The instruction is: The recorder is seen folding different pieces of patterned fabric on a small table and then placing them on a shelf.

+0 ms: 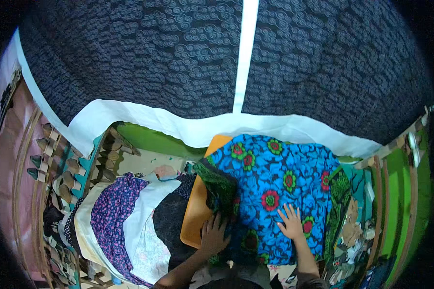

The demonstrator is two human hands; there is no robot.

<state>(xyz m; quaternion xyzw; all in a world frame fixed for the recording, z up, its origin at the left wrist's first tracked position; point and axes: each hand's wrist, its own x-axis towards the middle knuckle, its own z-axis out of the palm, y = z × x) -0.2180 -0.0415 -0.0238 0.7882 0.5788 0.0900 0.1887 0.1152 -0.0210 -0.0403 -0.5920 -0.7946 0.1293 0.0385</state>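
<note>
A blue cloth (260,173) printed with red and green flowers lies spread over an orange flat surface (195,216), whose left part shows bare. My right hand (291,224) rests flat on this cloth, near its lower right, with the fingers spread. Along the left side of the cloth runs a dark green patterned part (217,185), bunched up. My left hand (214,236) lies at its lower end, beside the orange edge, fingers stretched out and slightly apart. Another green patterned strip (340,192) shows along the right side of the cloth.
A black patterned curtain (154,58) with white borders hangs across the far side. At left, several garments lie draped, among them a purple floral one (112,204). Beyond them stand shelves with shoes (72,171). Fabric scraps (352,231) are heaped at right.
</note>
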